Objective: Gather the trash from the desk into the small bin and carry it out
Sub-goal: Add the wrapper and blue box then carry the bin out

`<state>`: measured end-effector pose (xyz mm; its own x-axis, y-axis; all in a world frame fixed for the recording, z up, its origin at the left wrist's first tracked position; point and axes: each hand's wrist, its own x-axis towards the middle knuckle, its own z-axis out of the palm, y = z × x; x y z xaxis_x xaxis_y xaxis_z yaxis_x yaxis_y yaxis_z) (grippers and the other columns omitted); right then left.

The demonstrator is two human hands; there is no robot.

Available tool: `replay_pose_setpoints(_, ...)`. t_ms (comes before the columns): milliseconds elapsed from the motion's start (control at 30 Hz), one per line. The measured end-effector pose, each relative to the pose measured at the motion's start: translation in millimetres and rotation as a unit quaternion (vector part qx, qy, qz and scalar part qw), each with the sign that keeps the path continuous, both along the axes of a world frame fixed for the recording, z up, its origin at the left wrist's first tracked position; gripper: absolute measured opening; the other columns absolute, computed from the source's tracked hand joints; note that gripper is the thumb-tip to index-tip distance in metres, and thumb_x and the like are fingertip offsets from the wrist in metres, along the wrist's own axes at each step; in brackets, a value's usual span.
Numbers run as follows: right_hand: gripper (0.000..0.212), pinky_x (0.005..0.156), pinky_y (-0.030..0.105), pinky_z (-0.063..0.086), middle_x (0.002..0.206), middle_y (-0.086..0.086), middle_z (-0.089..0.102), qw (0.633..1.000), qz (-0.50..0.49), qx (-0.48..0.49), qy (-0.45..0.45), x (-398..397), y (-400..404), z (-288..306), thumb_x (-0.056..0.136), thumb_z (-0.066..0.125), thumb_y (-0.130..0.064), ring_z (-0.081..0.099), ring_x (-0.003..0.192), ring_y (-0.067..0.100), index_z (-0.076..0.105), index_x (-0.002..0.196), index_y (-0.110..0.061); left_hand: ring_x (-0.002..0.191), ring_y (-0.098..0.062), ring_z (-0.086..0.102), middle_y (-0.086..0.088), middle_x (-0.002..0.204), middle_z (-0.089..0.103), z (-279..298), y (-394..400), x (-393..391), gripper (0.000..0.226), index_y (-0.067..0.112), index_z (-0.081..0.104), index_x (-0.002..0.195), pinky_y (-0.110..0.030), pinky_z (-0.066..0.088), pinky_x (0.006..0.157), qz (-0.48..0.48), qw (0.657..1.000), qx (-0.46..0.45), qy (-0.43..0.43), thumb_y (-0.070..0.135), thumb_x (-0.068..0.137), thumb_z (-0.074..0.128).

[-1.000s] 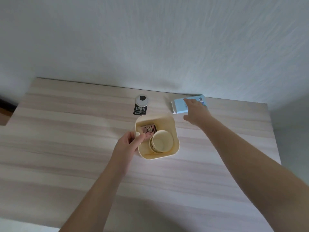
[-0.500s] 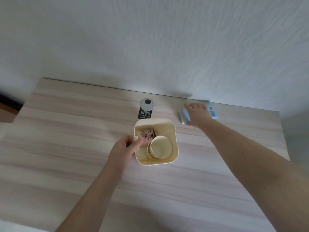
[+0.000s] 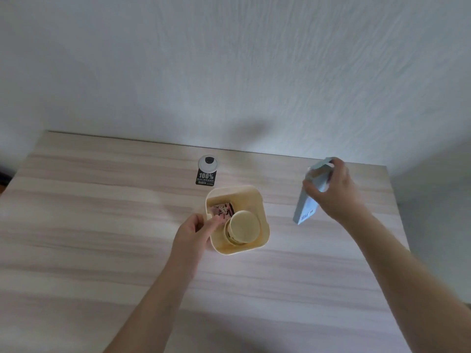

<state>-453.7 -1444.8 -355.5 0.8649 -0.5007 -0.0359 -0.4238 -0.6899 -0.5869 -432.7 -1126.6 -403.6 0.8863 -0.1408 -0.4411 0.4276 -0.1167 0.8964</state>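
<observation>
A small cream bin (image 3: 257, 197) stands on the wooden desk (image 3: 102, 225) near its middle. Inside it lie a round paper cup (image 3: 243, 226) and a pink-and-brown wrapper (image 3: 223, 210). My left hand (image 3: 196, 230) pinches the bin's left rim. My right hand (image 3: 336, 192) holds a light blue carton (image 3: 309, 200) lifted off the desk, tilted on end, to the right of the bin and apart from it.
A round grey cable grommet (image 3: 208, 163) with a black "100%" label (image 3: 206, 178) below it sits behind the bin. A white wall rises behind the desk's far edge. The desk's right edge (image 3: 397, 212) is close to my right hand.
My right hand closed on the blue carton lying at the back of the desk and raised it, tilting it upright. My left hand kept its grip on the bin's rim.
</observation>
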Motion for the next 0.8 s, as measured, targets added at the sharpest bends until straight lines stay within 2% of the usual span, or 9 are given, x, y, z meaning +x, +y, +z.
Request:
replay_pose_setpoints(100,0.086,0.082,0.038,0.051,0.108,0.005,0.057,0.988,-0.032,0.098,-0.112,-40,8,40,0.08,0.066,-0.045,0.062,0.095,0.021,0.017,0.148,-0.025,0.049,-0.003,0.05,0.013,0.054,0.055,4,-8,-7,0.023,0.013,0.057,0.073,-0.016,0.043,0.05,0.006,1.0,-0.005,0.01,0.018,0.088,0.073)
replay_pose_setpoints(167,0.087,0.078,0.024,0.05,0.099,-0.005,0.057,0.981,-0.017,0.128,-0.148,-61,19,60,0.077,0.061,-0.053,0.064,0.091,0.009,0.015,0.149,-0.032,0.057,-0.011,0.051,0.006,0.06,0.055,11,-11,-11,0.023,0.013,0.057,0.073,-0.026,0.044,0.059,0.004,1.0,-0.004,0.015,0.023,0.085,0.074)
replay_pose_setpoints(233,0.083,0.077,0.013,0.048,0.105,-0.01,0.056,0.974,0.006,0.149,-0.171,-73,29,73,0.077,0.057,-0.057,0.063,0.094,0.004,0.019,0.147,-0.036,0.066,-0.017,0.05,-0.002,0.068,0.055,18,-15,-14,0.028,0.009,0.059,0.078,-0.036,0.042,0.065,-0.004,1.0,-0.002,0.016,0.032,0.079,0.074)
replay_pose_setpoints(333,0.072,0.088,0.023,0.05,0.119,0.002,0.05,0.973,0.044,0.144,-0.176,-83,39,82,0.084,0.058,-0.045,0.059,0.101,0.015,0.028,0.147,-0.028,0.07,-0.018,0.048,-0.006,0.074,0.053,27,-23,-20,0.043,-0.004,0.056,0.083,-0.037,0.04,0.067,-0.01,1.0,0.003,0.013,0.035,0.077,0.073)
replay_pose_setpoints(433,0.063,0.091,0.029,0.05,0.118,0.002,0.048,0.973,0.042,0.138,-0.182,-89,46,85,0.086,0.063,-0.028,0.057,0.098,0.012,0.037,0.143,-0.022,0.069,-0.017,0.05,-0.004,0.072,0.054,31,-34,-28,0.034,0.005,0.057,0.078,-0.035,0.04,0.067,-0.021,1.0,0.014,0.006,0.035,0.078,0.073)
replay_pose_setpoints(533,0.054,0.088,0.025,0.049,0.116,0.002,0.05,0.968,0.015,0.14,-0.208,-95,52,83,0.087,0.066,-0.024,0.054,0.098,0.008,0.044,0.135,-0.02,0.061,-0.014,0.046,0.003,0.064,0.051,32,-45,-35,0.029,0.017,0.053,0.069,-0.032,0.037,0.062,-0.037,0.999,0.03,-0.005,0.037,0.075,0.073)
replay_pose_setpoints(633,0.052,0.085,0.01,0.045,0.111,0.002,0.053,0.963,-0.011,0.151,-0.223,-99,60,77,0.084,0.07,-0.024,0.053,0.098,0.001,0.046,0.13,-0.019,0.051,-0.007,0.044,0.011,0.055,0.048,32,-54,-43,0.03,0.021,0.051,0.063,-0.027,0.036,0.057,-0.052,0.998,0.035,-0.014,0.039,0.074,0.074)
replay_pose_setpoints(700,0.055,0.081,0.002,0.041,0.11,0.0,0.052,0.965,-0.022,0.154,-0.212,-99,66,72,0.081,0.07,-0.029,0.052,0.098,-0.003,0.046,0.129,-0.017,0.051,-0.005,0.045,0.012,0.055,0.05,35,-60,-47,0.029,0.022,0.054,0.064,-0.023,0.038,0.055,-0.061,0.997,0.035,-0.011,0.043,0.069,0.074)
replay_pose_setpoints(800,0.055,0.08,0.002,0.041,0.112,0.001,0.051,0.966,-0.04,0.163,-0.196,-99,71,62,0.082,0.073,-0.027,0.053,0.097,0.001,0.045,0.128,-0.017,0.055,-0.01,0.044,0.01,0.056,0.048,34,-68,-54,0.032,0.019,0.054,0.067,-0.028,0.037,0.059,-0.075,0.997,0.033,-0.006,0.039,0.072,0.078)
